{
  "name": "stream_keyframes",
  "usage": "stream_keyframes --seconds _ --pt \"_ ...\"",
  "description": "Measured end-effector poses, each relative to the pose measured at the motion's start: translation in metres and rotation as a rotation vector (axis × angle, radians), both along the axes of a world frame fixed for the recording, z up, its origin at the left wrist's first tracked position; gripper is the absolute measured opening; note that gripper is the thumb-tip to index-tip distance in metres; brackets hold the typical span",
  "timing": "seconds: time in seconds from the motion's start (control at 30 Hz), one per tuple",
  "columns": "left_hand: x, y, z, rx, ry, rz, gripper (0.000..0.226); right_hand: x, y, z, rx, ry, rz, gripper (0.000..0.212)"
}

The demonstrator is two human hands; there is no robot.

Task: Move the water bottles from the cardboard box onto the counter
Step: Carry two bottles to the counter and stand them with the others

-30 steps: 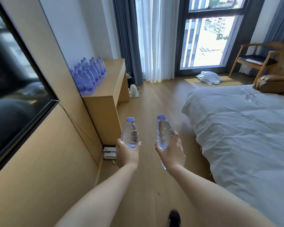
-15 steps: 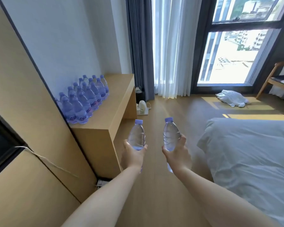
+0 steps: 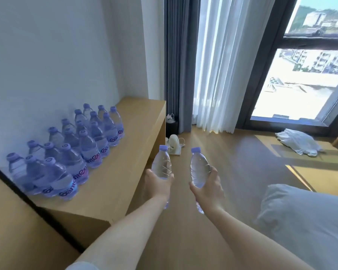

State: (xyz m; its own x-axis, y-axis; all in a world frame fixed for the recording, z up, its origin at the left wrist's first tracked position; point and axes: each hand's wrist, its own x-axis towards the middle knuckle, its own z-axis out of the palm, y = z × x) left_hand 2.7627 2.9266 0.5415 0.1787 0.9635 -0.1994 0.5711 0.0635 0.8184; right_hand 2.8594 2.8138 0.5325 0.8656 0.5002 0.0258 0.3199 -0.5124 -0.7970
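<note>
Bottles of clear water, one gripped low on the body in each fist: left hand [image 3: 158,185] held the left bottle [image 3: 162,164], right hand [image 3: 207,189] the right bottle [image 3: 199,169], both out over the floor just beside the counter [image 3: 133,152]. They looked full, fairly heavy, thin-walled and smooth, best taken round the middle. Both stood nearly upright, caps up, like the bottles on the counter [image 3: 76,145].

Bed [image 3: 310,221] cut off; bottle labels [image 3: 90,164] blurred
</note>
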Motion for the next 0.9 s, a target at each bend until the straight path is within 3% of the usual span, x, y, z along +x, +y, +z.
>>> stream_keyframes --seconds 0.23,0.57,0.77,0.9 --pt "0.087 0.114 -0.007 0.004 0.011 -0.020 0.051 0.089 0.132 0.001 -0.010 -0.029 0.043 0.070" --pt "0.194 0.299 -0.033 -0.053 -0.010 0.195 0.051 0.220 0.341 -0.019 -0.038 0.046 0.301 0.072" --pt "0.225 0.392 -0.023 -0.049 -0.103 0.303 0.054 0.267 0.462 -0.010 -0.080 0.046 0.512 0.072" --pt "0.235 0.450 -0.027 -0.057 -0.285 0.458 0.049 0.273 0.535 -0.016 -0.120 0.107 0.642 0.076"
